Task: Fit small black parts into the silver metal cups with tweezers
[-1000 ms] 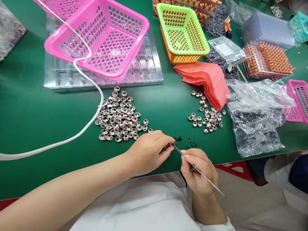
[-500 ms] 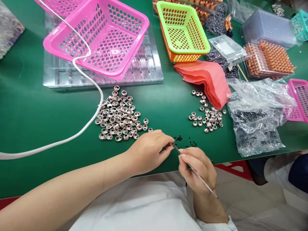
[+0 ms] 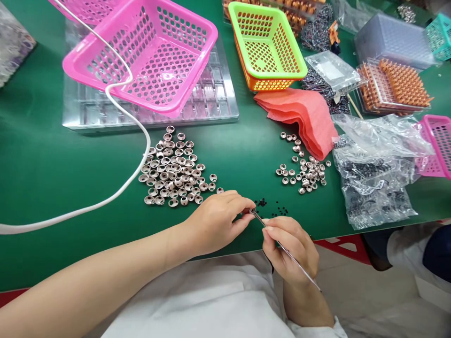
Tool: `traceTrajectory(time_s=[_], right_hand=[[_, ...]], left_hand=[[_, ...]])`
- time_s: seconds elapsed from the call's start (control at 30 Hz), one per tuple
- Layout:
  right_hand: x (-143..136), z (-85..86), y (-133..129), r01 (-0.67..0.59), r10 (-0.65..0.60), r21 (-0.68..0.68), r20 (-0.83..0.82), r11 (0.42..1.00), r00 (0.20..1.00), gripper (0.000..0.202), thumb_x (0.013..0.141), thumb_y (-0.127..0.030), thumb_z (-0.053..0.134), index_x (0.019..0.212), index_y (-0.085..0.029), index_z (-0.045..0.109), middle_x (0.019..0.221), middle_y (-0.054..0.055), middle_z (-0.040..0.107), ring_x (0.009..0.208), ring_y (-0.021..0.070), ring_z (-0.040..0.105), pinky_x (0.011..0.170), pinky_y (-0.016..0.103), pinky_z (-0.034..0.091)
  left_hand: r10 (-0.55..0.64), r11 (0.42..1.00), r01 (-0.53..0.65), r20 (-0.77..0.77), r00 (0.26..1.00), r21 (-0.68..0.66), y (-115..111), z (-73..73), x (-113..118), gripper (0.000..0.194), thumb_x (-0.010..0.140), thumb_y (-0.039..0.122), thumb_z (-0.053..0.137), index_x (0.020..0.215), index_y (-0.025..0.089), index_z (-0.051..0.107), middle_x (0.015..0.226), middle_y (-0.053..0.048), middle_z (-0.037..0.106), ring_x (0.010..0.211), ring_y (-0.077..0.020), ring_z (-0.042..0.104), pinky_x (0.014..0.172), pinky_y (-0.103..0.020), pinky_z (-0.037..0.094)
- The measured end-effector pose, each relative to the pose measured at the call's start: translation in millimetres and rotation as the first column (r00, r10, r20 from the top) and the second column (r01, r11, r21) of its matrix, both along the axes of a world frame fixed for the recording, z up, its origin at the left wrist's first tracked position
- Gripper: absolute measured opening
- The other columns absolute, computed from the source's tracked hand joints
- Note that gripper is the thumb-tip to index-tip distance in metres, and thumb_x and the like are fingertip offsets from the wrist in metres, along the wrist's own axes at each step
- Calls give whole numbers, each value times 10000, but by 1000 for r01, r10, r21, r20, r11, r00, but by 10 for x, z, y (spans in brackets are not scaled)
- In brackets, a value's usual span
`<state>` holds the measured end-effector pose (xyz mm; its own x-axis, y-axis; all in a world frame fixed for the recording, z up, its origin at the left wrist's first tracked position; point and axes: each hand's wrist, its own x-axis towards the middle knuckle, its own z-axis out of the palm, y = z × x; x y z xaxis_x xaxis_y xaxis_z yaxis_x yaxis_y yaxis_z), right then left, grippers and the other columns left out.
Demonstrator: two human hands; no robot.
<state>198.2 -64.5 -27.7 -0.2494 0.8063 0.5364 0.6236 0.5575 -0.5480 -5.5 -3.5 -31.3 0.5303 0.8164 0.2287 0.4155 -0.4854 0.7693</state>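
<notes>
My left hand pinches a small silver metal ring-shaped cup between thumb and forefinger, near the table's front edge. In my right hand is a slim metal rod-like tool, held like a pen. Its tip meets the cup; whether it sits inside a hole there is too small to tell. Just beyond the fingertips lie tiny black pieces, scattered on the green table. To the left spreads a large pile of silver metal cups. A smaller group of similar metal cups lies to the right.
A pink basket rests on clear plastic trays, with a white cable running across. Farther back are a green basket, red cloth, plastic bags of black parts and orange parts. Another person's leg shows at right.
My right hand and the back end of the metal tool have shifted very slightly to the right. The cup stays in my left fingers.
</notes>
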Motion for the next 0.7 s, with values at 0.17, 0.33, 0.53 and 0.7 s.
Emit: traceTrajectory(time_s=[0.17, 0.33, 0.53, 0.7], right_hand=[[19, -20, -12, -1, 0, -8, -24, 1000, 1000, 327, 865, -62, 663, 1145, -224, 622, 988, 65, 753, 865, 191, 744, 689, 340, 664], [42, -13, -3, -14, 14, 4, -12, 1000, 1000, 344, 857, -54, 675, 1156, -216, 618, 993, 68, 747, 882, 185, 738, 699, 332, 662], [49, -10, -10, -5, 5, 2, -17, 1000, 1000, 362, 859, -66, 676, 1167, -245, 613, 996, 57, 745, 875, 182, 735, 693, 340, 660], [38, 6, -2, -12, 12, 2, -37, 1000, 999, 359, 855, -52, 672, 1164, -226, 613, 1006, 64, 738, 887, 180, 733, 716, 335, 658]], left_hand=[[-6, 1000, 7, 14, 1000, -21, 7, 19, -7, 79, 945, 191, 627, 989, 170, 689, 798, -18, 749, 735, -162, 676, 687, -279, 535], [5, 999, -4, 12, 1000, -50, 14, 41, -6, 69, 920, 175, 663, 978, 165, 699, 787, -10, 743, 684, -147, 660, 644, -255, 515], [11, 996, -9, 25, 1000, -86, 12, 55, -2, 75, 903, 163, 680, 974, 170, 704, 793, -6, 743, 656, -133, 645, 652, -245, 515], [9, 995, -6, 33, 999, -101, 13, 48, 0, 75, 907, 169, 677, 977, 170, 704, 792, -6, 742, 653, -130, 645, 649, -241, 517]])
